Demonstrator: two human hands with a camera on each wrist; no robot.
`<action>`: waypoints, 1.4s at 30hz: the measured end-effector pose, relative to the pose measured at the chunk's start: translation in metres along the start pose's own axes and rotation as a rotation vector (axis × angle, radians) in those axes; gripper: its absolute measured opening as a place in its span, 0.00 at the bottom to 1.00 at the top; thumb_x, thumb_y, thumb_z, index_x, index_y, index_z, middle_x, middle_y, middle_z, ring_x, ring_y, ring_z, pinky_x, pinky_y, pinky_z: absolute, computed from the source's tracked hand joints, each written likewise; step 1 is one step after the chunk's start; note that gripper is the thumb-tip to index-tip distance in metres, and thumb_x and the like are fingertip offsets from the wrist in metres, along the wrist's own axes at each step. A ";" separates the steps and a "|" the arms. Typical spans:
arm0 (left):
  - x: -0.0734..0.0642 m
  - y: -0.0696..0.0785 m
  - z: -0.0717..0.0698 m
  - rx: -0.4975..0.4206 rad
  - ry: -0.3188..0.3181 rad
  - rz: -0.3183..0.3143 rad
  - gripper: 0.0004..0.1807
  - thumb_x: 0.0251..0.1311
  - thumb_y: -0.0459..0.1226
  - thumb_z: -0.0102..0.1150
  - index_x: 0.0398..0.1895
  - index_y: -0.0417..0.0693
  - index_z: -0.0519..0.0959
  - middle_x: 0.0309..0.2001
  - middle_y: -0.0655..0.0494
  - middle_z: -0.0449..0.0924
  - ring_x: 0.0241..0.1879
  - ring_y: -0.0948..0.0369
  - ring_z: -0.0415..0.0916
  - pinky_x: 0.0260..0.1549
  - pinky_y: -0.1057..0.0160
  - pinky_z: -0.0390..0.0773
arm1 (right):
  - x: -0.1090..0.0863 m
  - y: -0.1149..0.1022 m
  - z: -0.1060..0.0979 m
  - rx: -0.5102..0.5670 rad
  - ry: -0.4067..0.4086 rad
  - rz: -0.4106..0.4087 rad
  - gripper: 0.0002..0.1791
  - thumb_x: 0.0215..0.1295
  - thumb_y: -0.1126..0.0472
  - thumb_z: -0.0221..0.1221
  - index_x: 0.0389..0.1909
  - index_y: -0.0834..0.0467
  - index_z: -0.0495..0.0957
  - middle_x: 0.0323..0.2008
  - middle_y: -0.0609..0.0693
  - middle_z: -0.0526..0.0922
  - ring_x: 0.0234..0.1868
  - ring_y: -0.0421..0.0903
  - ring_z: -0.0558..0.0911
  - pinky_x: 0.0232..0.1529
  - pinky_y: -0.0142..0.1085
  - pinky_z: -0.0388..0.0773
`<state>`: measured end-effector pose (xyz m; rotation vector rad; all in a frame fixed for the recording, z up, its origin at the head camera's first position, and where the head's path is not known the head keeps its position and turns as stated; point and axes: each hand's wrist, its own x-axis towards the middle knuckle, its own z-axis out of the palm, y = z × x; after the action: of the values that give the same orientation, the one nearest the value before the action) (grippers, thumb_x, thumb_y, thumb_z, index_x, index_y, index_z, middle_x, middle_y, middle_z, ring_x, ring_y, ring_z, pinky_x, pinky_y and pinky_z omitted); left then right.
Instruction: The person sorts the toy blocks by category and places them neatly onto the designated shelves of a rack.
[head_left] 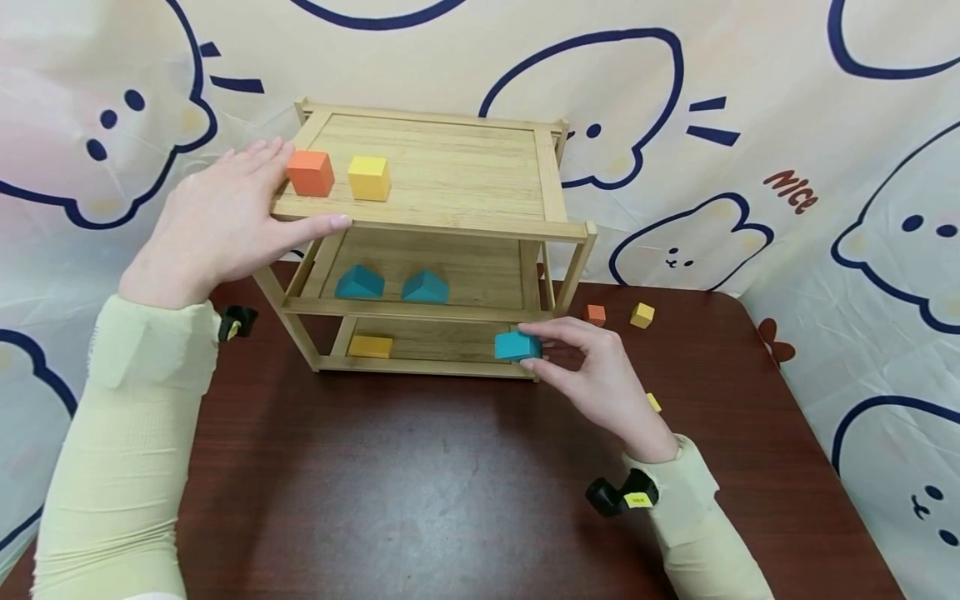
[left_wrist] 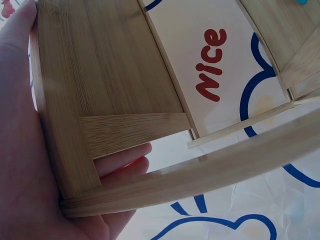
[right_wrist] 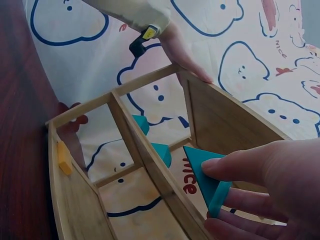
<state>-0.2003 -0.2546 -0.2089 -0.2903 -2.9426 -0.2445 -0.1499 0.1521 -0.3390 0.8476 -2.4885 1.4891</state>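
Note:
My right hand (head_left: 600, 379) pinches a teal triangular block (head_left: 513, 346) between thumb and fingertips, in front of the lower right part of a three-tier wooden shelf (head_left: 450, 171). In the right wrist view, the thumb presses the triangle's flat face (right_wrist: 199, 172). My left hand (head_left: 221, 217) holds the shelf's top left corner, thumb along the front edge and fingers over the end. An orange cube (head_left: 311, 174) beside those fingers and a yellow cube (head_left: 369, 179) sit on top. Two teal triangular blocks, a left one (head_left: 360, 282) and a right one (head_left: 425, 287), stand on the middle tier.
A yellow block (head_left: 371, 347) lies at the bottom tier's left. On the dark table (head_left: 405, 483), right of the shelf, are a small orange block (head_left: 595, 315) and a yellow block (head_left: 642, 315). Another yellow piece (head_left: 653, 402) shows partly behind my right wrist. Patterned cloth (head_left: 795, 100) hangs behind.

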 end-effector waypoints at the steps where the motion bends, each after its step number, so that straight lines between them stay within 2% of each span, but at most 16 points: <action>1: 0.000 0.000 0.000 0.000 0.000 0.001 0.60 0.62 0.74 0.46 0.81 0.39 0.48 0.79 0.37 0.43 0.76 0.34 0.44 0.69 0.32 0.50 | 0.001 0.000 0.001 0.003 -0.002 0.002 0.25 0.57 0.69 0.74 0.57 0.54 0.85 0.52 0.44 0.85 0.45 0.46 0.86 0.45 0.37 0.84; 14: -0.002 0.000 0.001 -0.001 0.001 -0.001 0.60 0.61 0.74 0.46 0.82 0.40 0.47 0.79 0.36 0.43 0.76 0.35 0.44 0.69 0.33 0.49 | 0.011 -0.003 0.011 -0.002 0.021 -0.043 0.24 0.58 0.68 0.73 0.57 0.55 0.85 0.51 0.46 0.85 0.45 0.44 0.84 0.46 0.48 0.85; 22: -0.002 -0.001 0.002 -0.004 0.006 -0.004 0.60 0.61 0.74 0.46 0.81 0.39 0.48 0.79 0.36 0.43 0.76 0.34 0.44 0.69 0.32 0.50 | 0.021 -0.010 0.023 -0.030 0.040 -0.093 0.24 0.58 0.69 0.73 0.57 0.56 0.85 0.51 0.46 0.84 0.48 0.43 0.84 0.46 0.38 0.84; 31: -0.002 0.000 0.001 -0.001 0.006 -0.007 0.60 0.61 0.74 0.46 0.81 0.39 0.48 0.79 0.36 0.43 0.76 0.34 0.44 0.69 0.32 0.50 | 0.037 -0.016 0.031 -0.046 0.081 -0.162 0.23 0.58 0.70 0.73 0.56 0.58 0.85 0.50 0.48 0.85 0.49 0.42 0.84 0.46 0.42 0.85; 39: -0.001 0.000 0.001 0.002 0.009 -0.002 0.60 0.61 0.74 0.46 0.81 0.39 0.48 0.79 0.36 0.43 0.75 0.33 0.44 0.68 0.31 0.51 | 0.050 -0.013 0.038 -0.133 0.116 -0.156 0.20 0.61 0.67 0.71 0.55 0.59 0.85 0.49 0.51 0.85 0.47 0.43 0.84 0.46 0.38 0.84; 42: -0.001 -0.001 0.002 0.001 0.007 -0.002 0.60 0.61 0.74 0.46 0.81 0.40 0.48 0.79 0.36 0.43 0.75 0.33 0.44 0.68 0.31 0.51 | 0.055 -0.013 0.039 -0.161 0.117 -0.144 0.19 0.62 0.67 0.71 0.55 0.60 0.85 0.49 0.53 0.85 0.47 0.45 0.84 0.47 0.40 0.84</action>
<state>-0.2001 -0.2550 -0.2106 -0.2851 -2.9362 -0.2442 -0.1822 0.0929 -0.3282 0.8642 -2.3693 1.2374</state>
